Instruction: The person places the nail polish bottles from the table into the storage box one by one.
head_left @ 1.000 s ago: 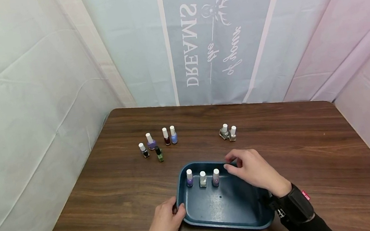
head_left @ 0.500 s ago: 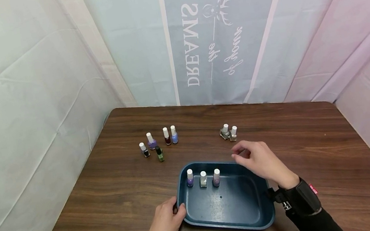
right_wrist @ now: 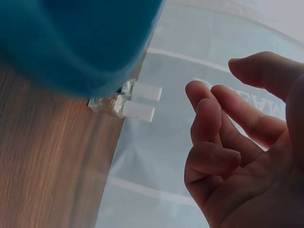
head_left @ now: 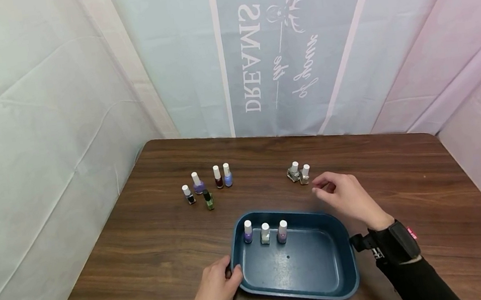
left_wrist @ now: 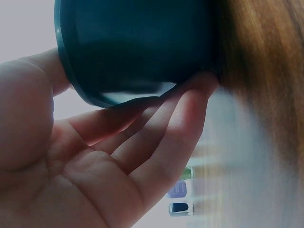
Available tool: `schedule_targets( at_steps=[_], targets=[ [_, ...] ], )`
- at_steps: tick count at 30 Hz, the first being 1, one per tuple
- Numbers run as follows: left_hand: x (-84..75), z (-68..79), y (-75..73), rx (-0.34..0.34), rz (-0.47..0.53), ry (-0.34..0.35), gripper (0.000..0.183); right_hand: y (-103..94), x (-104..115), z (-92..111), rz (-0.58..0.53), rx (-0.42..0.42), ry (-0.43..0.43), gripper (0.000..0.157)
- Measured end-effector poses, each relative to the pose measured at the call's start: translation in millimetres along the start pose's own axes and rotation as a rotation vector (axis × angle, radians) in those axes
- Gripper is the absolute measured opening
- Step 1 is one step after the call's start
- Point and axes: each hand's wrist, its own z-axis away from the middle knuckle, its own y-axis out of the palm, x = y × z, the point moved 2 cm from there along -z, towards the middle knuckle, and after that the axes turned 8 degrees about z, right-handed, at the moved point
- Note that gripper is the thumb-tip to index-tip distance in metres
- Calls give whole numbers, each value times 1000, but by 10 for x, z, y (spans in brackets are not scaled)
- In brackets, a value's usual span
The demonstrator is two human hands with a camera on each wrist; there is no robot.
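My left hand (head_left: pixel 212 289) grips the left edge of a dark blue tray (head_left: pixel 300 292), the thumb at its rim and the fingers against the outer wall (left_wrist: pixel 137 52). Inside the tray stand three white-capped nail polish bottles: a purple one (head_left: pixel 248 232), a white one (head_left: pixel 265 234) and a mauve one (head_left: pixel 282 232). Beyond the tray's far right corner hovers my right hand (head_left: pixel 351 197), fingers loosely bent and holding nothing. Just left of its fingertips are two glittery nail polish bottles (head_left: pixel 304 175) with white caps, close together; the right wrist view shows them partly behind the tray.
At the back left stand several more nail polish bottles: black (head_left: pixel 189 195), purple (head_left: pixel 198 183), dark red (head_left: pixel 218 177), light blue (head_left: pixel 227 175) and a green one (head_left: pixel 208 200) with a black cap. Fabric curtains (head_left: pixel 176 68) border the brown wooden table (head_left: pixel 146 261).
My right hand has moved from above the tray's far rim outward and to the right, close to the glittery bottles. The left hand stays on the tray.
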Motion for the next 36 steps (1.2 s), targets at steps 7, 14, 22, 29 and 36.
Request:
schedule_targets(
  at_steps=[7,14,22,29,36],
  targets=[
    [-4,1,1,-17,-10,6,19,8,-127,-56,-43,0,-5,24],
    [-1,-3,3,-26,-10,9,21,-51,-229,-151,8,70,59,23],
    [-2,4,0,-25,-5,21,21,-6,-421,-279,3,120,101,25],
    [4,-2,5,-24,-18,11,20,65,-512,-388,-6,139,115,30],
    [-1,-4,11,-25,-23,8,19,130,-570,-466,-17,166,143,34]
  ],
)
